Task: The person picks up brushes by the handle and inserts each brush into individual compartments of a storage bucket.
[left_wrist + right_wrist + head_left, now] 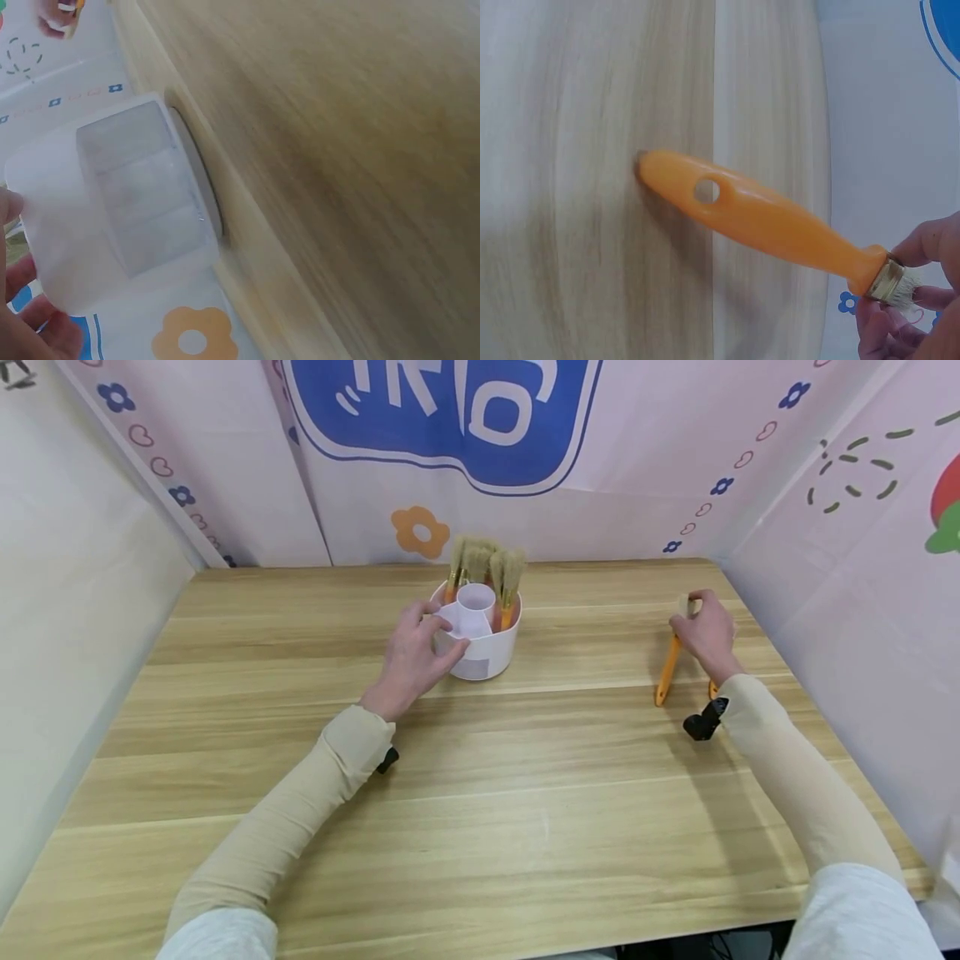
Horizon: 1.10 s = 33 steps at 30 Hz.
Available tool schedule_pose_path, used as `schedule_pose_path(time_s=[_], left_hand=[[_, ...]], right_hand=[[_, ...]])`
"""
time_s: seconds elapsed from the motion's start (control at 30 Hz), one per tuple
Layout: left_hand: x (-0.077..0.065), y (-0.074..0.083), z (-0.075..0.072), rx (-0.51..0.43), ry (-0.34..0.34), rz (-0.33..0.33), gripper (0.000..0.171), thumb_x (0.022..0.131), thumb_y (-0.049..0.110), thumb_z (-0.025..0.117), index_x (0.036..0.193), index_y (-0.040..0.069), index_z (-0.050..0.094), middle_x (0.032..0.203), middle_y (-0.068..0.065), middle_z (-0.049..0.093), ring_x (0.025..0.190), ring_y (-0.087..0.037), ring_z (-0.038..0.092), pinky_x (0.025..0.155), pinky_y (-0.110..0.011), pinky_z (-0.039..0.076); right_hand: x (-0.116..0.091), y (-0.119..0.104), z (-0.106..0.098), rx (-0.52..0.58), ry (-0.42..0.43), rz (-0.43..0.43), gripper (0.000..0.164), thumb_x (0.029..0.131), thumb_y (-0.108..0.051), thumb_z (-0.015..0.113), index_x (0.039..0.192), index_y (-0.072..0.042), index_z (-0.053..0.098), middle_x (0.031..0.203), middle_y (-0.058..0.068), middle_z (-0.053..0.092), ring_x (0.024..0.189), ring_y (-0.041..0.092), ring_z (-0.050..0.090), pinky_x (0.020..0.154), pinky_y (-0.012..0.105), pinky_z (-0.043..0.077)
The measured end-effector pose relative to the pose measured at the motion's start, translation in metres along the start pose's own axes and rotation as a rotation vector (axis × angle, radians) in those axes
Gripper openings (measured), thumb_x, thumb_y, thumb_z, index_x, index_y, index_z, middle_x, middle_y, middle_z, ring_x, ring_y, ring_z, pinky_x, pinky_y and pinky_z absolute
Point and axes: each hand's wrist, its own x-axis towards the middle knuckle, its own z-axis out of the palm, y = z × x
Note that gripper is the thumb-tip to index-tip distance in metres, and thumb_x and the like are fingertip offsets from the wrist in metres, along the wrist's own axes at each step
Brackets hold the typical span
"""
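My left hand [414, 658] grips the near left side of a white round holder [487, 653], thumb outside and fingers at the rim. Several paintbrushes [480, 560] stand in this holder bristles up, around a raised round middle cup [476, 598]. The left wrist view shows the holder's wall with a pale rectangular label [142, 187]. Over on the right, my right hand [705, 628] pinches a paintbrush [757, 217] with an orange handle by its metal band and bristles. The handle slants downward, its holed end close over the table. A second orange handle [712, 690] shows partly behind the right wrist.
The wooden table [480, 827] spreads toward me. A printed backdrop [630, 518] rises at its far edge, with pale side walls [840, 560] left and right. Black wrist cameras [705, 720] hang under the sleeves.
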Motion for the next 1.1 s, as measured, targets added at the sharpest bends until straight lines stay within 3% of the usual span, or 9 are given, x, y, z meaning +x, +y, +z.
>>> schedule_pose_path(time_s=[0.23,0.5,0.83,1.1], left_hand=[[-0.005,-0.003,0.006,0.015,0.07,0.114,0.021,0.08,0.016,0.069,0.092,-0.001,0.065,0.105,-0.019,0.058,0.099,-0.033,0.056,0.084,-0.041,0.049],[-0.008,-0.003,0.01,0.015,0.152,0.252,0.014,0.082,0.004,0.066,0.094,-0.003,0.07,0.101,-0.019,0.064,0.099,-0.032,0.06,0.089,-0.038,0.051],[-0.007,-0.001,0.01,0.003,0.174,0.27,0.016,0.082,0.005,0.068,0.094,-0.004,0.072,0.101,-0.018,0.065,0.098,-0.03,0.061,0.087,-0.035,0.052],[-0.006,0.001,0.01,0.02,0.162,0.271,0.016,0.082,0.005,0.068,0.095,-0.004,0.072,0.101,-0.018,0.064,0.097,-0.03,0.061,0.086,-0.035,0.053]], right_hand=[[0.001,-0.003,0.002,0.048,0.052,0.01,0.058,0.085,-0.023,0.046,0.14,-0.007,0.036,0.118,0.025,0.059,0.108,0.038,0.052,0.091,0.046,0.037],[0.002,-0.005,0.001,0.101,0.08,0.009,0.057,0.086,-0.023,0.047,0.14,-0.009,0.036,0.117,0.022,0.057,0.103,0.034,0.053,0.073,0.031,0.036],[0.0,-0.015,0.002,0.149,0.104,-0.005,0.056,0.086,-0.023,0.049,0.14,-0.011,0.037,0.108,0.015,0.057,0.093,0.027,0.053,0.066,0.027,0.04],[-0.003,-0.036,0.002,0.258,0.169,-0.007,0.053,0.084,-0.021,0.052,0.135,-0.015,0.042,0.088,-0.005,0.051,0.072,0.008,0.048,0.058,0.017,0.04]])
